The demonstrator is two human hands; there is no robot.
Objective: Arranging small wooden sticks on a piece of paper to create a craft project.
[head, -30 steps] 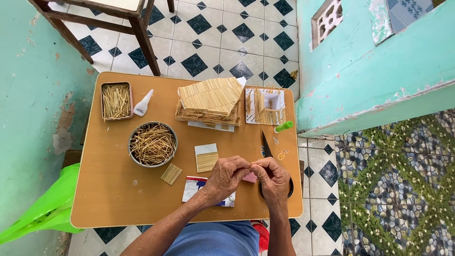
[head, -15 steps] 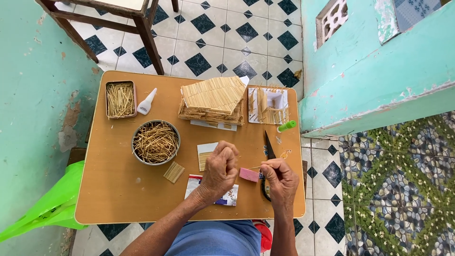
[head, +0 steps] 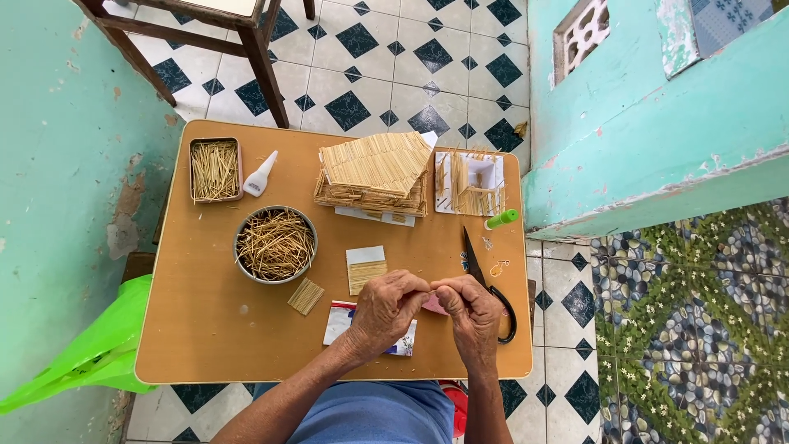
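A small flat pink piece [head: 433,303] is pinched between the closed fingertips of the left hand [head: 386,308] and right hand [head: 474,312] just above the brown wooden table [head: 205,329] front edge, beside black-handled scissors [head: 485,284], seemingly mid-fiddling; steady fine fingertip control is judged needed next

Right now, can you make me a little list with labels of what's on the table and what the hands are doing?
Table: brown wooden table
Left hand: left hand pinching a small pink piece
Right hand: right hand pinching the same piece
Bowl: round bowl of sticks
Tray: square tray of sticks
Model: stick house
Glue: white bottle
Scissors: black, beside the right hand
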